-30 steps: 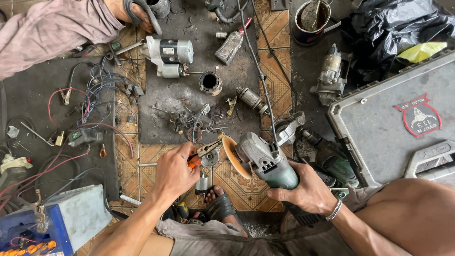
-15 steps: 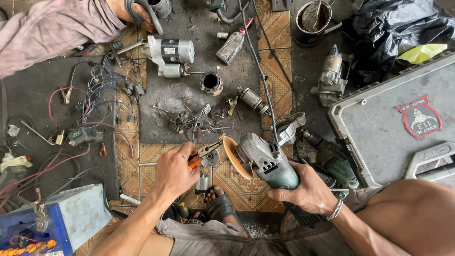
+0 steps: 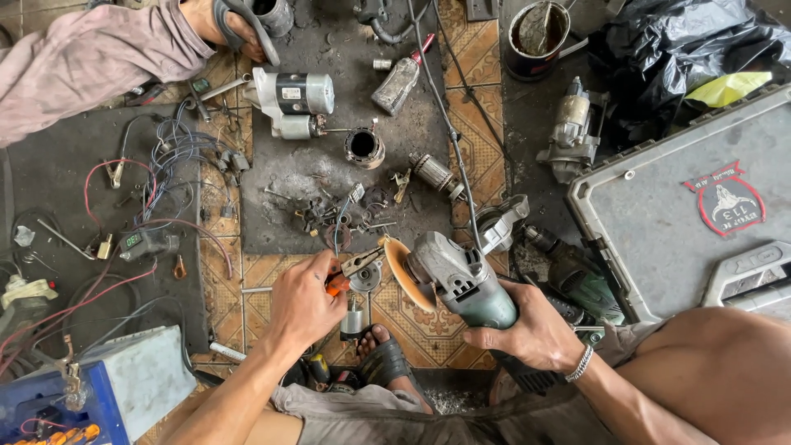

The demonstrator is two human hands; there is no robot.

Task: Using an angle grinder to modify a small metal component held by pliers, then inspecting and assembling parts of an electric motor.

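Hardly anything has moved: the left hand (image 3: 306,303) still grips orange-handled pliers (image 3: 353,269) clamping a small part against the disc of the angle grinder (image 3: 457,280), which the right hand (image 3: 531,334) holds.

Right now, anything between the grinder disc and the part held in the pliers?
Nothing visible. The disc of the angle grinder in the right hand sits just beside the pliers gripped by the left hand.

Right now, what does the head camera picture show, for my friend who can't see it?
A seated person's right hand holds a green angle grinder beside orange-handled pliers gripped in the left hand. Motor parts, wires and a grey tool case lie around on the tiled floor.
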